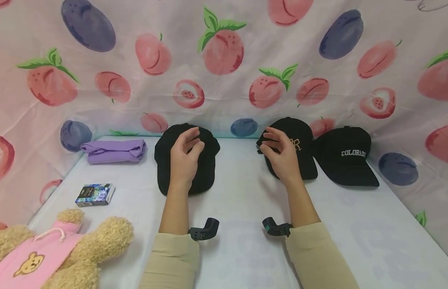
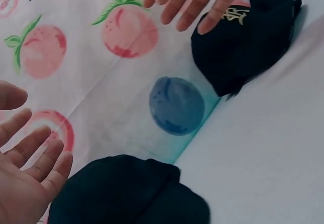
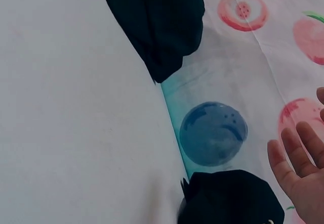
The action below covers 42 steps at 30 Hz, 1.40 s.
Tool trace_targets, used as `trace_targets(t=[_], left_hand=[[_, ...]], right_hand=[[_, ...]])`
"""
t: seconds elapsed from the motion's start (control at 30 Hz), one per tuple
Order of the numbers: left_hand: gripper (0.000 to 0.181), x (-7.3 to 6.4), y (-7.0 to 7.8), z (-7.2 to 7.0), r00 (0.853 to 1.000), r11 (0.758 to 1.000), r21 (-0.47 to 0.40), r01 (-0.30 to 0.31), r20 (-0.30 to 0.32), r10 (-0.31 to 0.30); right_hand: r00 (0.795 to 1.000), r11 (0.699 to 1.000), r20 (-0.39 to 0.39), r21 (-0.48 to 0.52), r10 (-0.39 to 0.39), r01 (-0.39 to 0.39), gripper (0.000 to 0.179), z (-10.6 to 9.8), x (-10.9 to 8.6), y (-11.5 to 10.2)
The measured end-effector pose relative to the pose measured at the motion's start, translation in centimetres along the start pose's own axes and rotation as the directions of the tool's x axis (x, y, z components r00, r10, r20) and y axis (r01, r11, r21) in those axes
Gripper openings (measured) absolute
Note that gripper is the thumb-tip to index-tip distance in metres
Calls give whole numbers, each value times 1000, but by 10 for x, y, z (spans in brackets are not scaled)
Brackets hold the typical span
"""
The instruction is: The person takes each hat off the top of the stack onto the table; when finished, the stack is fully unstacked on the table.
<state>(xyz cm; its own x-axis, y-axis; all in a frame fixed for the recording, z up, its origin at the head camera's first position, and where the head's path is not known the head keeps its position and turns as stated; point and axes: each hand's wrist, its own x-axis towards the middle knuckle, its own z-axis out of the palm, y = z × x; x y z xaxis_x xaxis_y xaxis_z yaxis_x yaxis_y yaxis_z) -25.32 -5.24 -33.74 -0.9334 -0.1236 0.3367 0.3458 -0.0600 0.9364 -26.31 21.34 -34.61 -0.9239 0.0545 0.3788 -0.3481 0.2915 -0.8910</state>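
Three caps point(image 1: 205, 170); left hand point(image 1: 183, 156) at nine o'clock, right hand point(image 1: 284, 157) at three (grips wide, empty); probably pre-grasp, lowering needed.

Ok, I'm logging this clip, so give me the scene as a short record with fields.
Left hand: empty, nearest the plain black fabric cap
Right hand: empty, nearest the black cap with gold lettering
Far right: black cap with white COLORADO lettering
Left side: folded purple cloth, small blue-patterned box, tan plush toy in pink top
Surface: white tabletop
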Motion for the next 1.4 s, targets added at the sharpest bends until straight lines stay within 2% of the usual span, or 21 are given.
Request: trace_targets(t=[0.23,0.4,0.7,1.0,1.23,1.4], left_hand=[[43,3,6,-11,996,999,22,-31,-85,33],[43,3,5,-19,987,1000,21,-23,-161,26],[45,4,12,-27,979,999,-7,-36,-203,34],[48,4,15,-38,966,1000,26,17,-259,-10],[51,6,14,-46,963,996,45,79,-263,-65],[54,7,8,-55,955,988,52,144,-269,-125]], right_hand=[[1000,999,14,38,2,-2,52,4,-1,-6],[1000,998,24,68,7,-8,53,7,-4,-12],[999,996,41,91,-2,-2,54,15,-4,-17],[996,996,86,89,1,-8,55,31,-5,-21],[994,998,104,56,24,-30,55,39,-3,-21],[993,997,104,63,48,-55,55,46,0,-22]])
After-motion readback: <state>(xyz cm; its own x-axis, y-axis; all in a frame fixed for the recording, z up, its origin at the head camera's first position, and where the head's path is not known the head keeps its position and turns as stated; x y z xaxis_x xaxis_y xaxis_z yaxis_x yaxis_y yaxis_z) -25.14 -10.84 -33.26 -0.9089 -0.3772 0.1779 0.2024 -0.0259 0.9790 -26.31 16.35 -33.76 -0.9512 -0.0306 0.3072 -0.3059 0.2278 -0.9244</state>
